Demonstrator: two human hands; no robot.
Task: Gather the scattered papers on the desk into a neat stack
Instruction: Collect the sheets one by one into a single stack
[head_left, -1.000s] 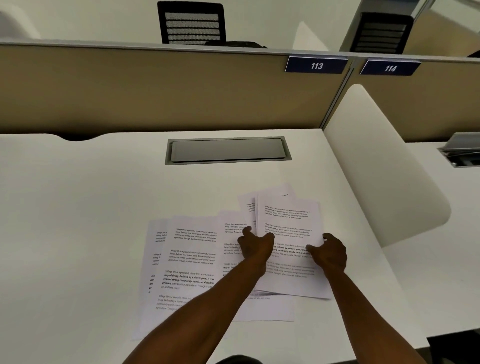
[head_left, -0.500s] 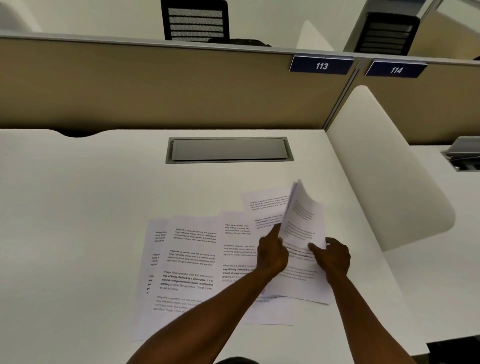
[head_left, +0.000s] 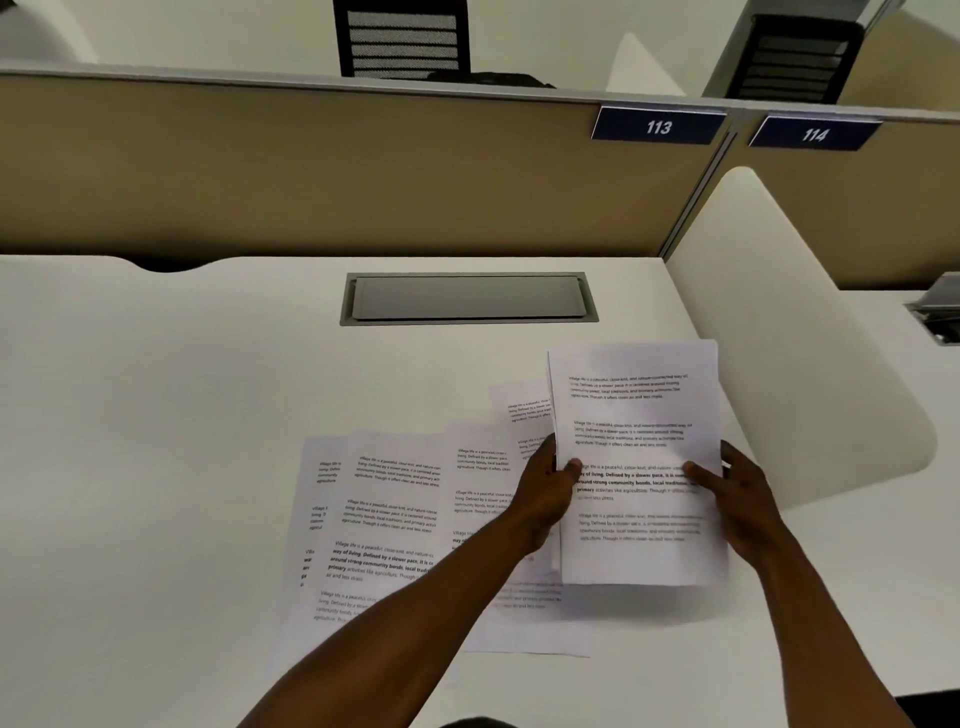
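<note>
A small bundle of printed sheets (head_left: 636, 415) is held up off the white desk (head_left: 156, 441), tilted toward me. My left hand (head_left: 545, 483) grips its left edge with the thumb on the front. My right hand (head_left: 737, 488) grips its right edge, thumb on the printed face. Several more printed pages (head_left: 389, 514) lie fanned and overlapping flat on the desk to the left, partly hidden by my left forearm. One more sheet (head_left: 524, 410) peeks out behind the held bundle.
A grey cable hatch (head_left: 467, 299) is set into the desk behind the papers. A beige partition (head_left: 311, 171) with tags 113 and 114 closes the back. A white curved side divider (head_left: 805, 364) stands right of the held sheets.
The rightmost sheets went from lying flat under both hands to being lifted on edge, and now they are held up facing me between both hands.
</note>
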